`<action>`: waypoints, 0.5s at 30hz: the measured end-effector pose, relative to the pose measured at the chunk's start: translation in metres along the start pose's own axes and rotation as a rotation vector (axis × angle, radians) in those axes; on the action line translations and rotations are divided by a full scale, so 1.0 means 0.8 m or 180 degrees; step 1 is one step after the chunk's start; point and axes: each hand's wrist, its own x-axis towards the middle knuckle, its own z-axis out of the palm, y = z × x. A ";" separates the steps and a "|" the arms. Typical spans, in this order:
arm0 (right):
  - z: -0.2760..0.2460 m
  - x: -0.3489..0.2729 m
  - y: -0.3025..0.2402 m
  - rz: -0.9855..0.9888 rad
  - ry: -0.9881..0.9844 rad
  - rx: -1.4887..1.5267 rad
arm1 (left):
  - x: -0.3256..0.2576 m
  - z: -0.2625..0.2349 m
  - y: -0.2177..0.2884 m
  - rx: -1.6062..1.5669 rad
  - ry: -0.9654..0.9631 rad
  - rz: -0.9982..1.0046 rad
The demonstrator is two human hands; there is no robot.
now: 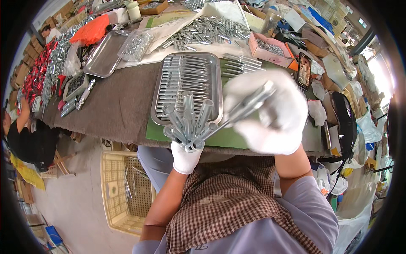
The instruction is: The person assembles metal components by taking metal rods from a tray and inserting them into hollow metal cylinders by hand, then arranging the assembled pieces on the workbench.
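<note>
My left hand [186,157], in a white glove, is closed around a bunch of shiny metal tubes [188,103] that fan upward with open ends. My right hand [275,114], also gloved in white and smeared by motion, grips a metal rod with a thick tube-like end [253,101]. Its thin end points down left towards the tubes; I cannot tell whether it enters one. Just beyond the bunch, a steel tray [219,84] holds a row of metal pieces [186,70], thick at the left and tapering to the right.
More slim metal rods [243,63] lie right of the tray. Behind are a heap of metal parts [207,31], a pink box [270,46], a second tray [105,53] and a phone [303,70]. A yellow crate [108,190] stands below left; another person [31,139] sits far left.
</note>
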 end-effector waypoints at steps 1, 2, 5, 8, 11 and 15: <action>0.020 -0.008 -0.004 0.0337 0.0293 0.0236 | 0.000 0.004 -0.004 -0.0485 0.0159 -0.0098; 0.024 -0.006 -0.002 0.0232 0.0132 0.0077 | 0.002 0.007 -0.005 -0.0869 0.0198 -0.0250; 0.038 -0.005 0.005 0.0093 0.0007 -0.0163 | 0.002 0.003 -0.022 -0.1039 0.0136 -0.0317; 0.046 -0.004 0.013 -0.0166 -0.0075 -0.0423 | 0.006 0.008 -0.012 -0.1168 0.0066 -0.0405; 0.051 -0.004 0.014 -0.0122 -0.0069 -0.0446 | 0.008 0.007 -0.004 -0.1680 -0.0048 -0.0606; 0.044 0.001 0.015 -0.0141 -0.0384 -0.0578 | 0.009 0.008 0.014 -0.2961 -0.0057 -0.0990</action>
